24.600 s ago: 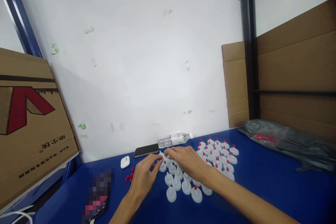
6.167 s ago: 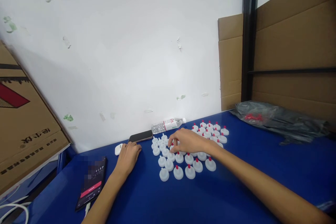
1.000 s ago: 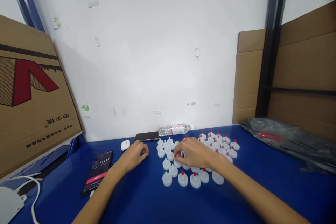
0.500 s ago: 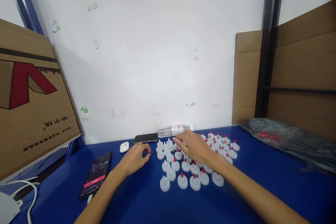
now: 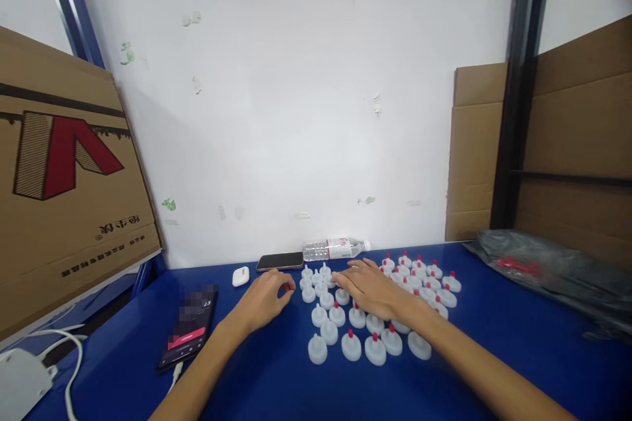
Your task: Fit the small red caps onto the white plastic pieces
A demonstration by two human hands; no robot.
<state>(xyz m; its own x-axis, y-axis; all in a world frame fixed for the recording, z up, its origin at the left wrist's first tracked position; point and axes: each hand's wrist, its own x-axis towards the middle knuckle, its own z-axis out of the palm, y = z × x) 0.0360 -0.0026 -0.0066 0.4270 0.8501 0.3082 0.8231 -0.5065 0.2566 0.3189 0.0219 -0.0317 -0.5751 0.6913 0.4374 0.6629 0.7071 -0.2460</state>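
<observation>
Several white nozzle lids [image 5: 317,348] stand in loose rows on the blue tabletop. Small red tips [image 5: 351,334] cover many of the nozzles, while those at the left side of the group are bare. My left hand [image 5: 261,299] rests just left of the lids, thumb and index finger closed in a pinch; whatever is between them is hidden. Palm down, my right hand [image 5: 372,289] reaches over the middle of the group. Its thumb is apart from its stretched fingers, close to the bare nozzles, and it covers several lids.
A clear water bottle [image 5: 336,248] lies by the wall beside a dark phone [image 5: 280,261] and a white earbud case [image 5: 241,276]. Another phone [image 5: 190,329], lit and plugged in, lies at left. A grey plastic bag [image 5: 533,276] lies at right; cardboard [image 5: 74,177] stands at the left side.
The view has shifted slightly, so everything sits a little further right. My right hand has come lower, its thumb nearer the lids. My left hand keeps its pinch; a red spot at its fingertips no longer shows.
</observation>
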